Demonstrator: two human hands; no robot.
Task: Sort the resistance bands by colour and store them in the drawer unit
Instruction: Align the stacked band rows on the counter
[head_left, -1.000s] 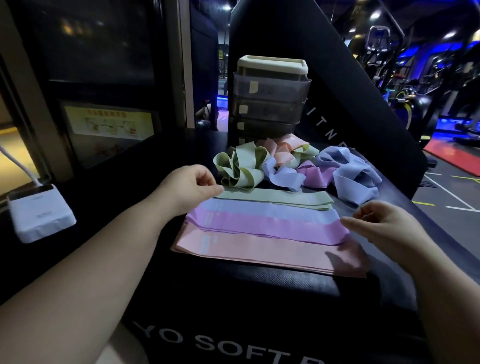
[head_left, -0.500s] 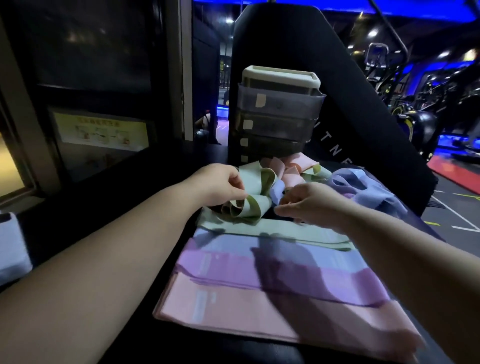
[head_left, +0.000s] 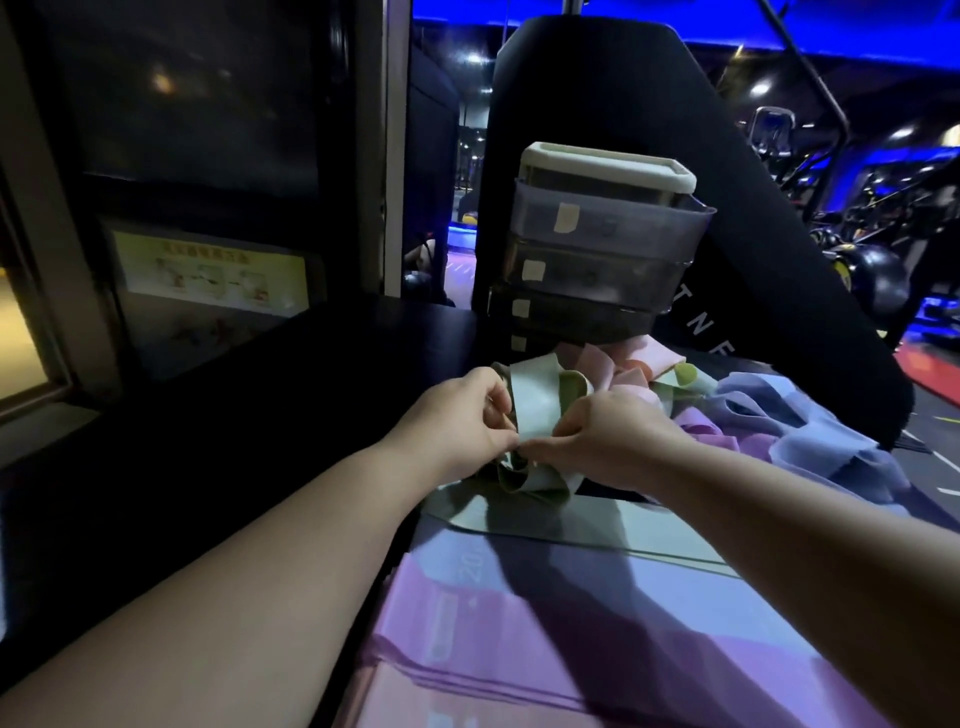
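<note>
2 hands have gone from hovering apart over the flattened row to the loose heap (head_left: 800, 447) behind it. The left hand (head_left: 457, 415) and right hand (head_left: 613, 431) now both pinch the crumpled green band (head_left: 535, 410) between thumb and curled fingers, at the far edge of the flat green band (head_left: 519, 514). Sorting goes on, I judge, with this one likely bound for the green strip. Storing seems not yet begun: the drawer unit (head_left: 608, 244) behind the heap looks shut. Counted: 4 flat bands in a row, namely that green one, a blue band (head_left: 447, 561), a purple band (head_left: 519, 623) and a pink band (head_left: 467, 696); 4 labelled drawer fronts; 1 heap of pink, lilac and blue bands whose number I cannot tell
</note>
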